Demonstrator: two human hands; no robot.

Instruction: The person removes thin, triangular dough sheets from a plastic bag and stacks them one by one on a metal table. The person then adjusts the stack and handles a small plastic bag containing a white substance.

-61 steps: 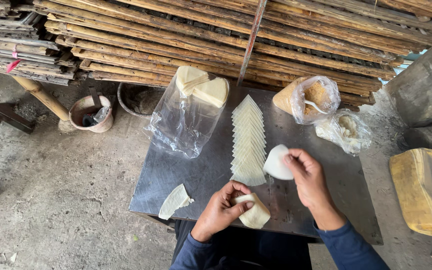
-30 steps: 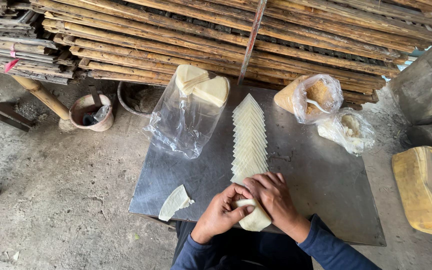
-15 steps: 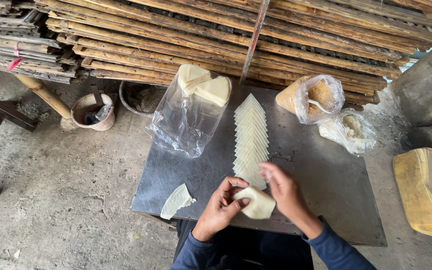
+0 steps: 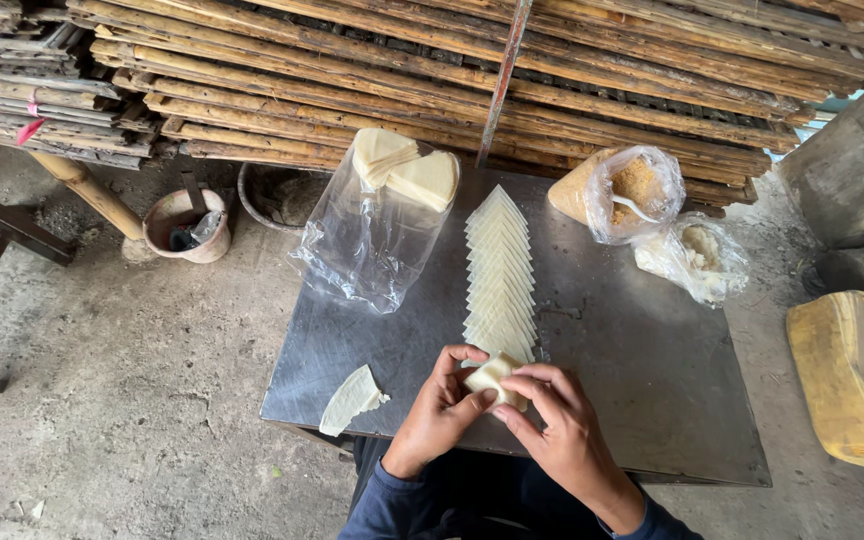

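While both your hands pinch the folded wrapper [image 4: 495, 379] at lower centre, it's off the table [image 4: 642, 370].
Left hand [image 4: 439, 413] and right hand [image 4: 555, 428] grip its edges; squeeze harder and it may tear, or knock the wrapper row [image 4: 499, 275] just above.

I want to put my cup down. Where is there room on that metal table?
The metal table is bare on its right side, between the row of wrappers, the two filling bags and the front edge. It is crowded near both hands and by the clear bag.

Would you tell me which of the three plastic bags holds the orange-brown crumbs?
The knotless open bag at the table's far right; a white spoon sits inside.
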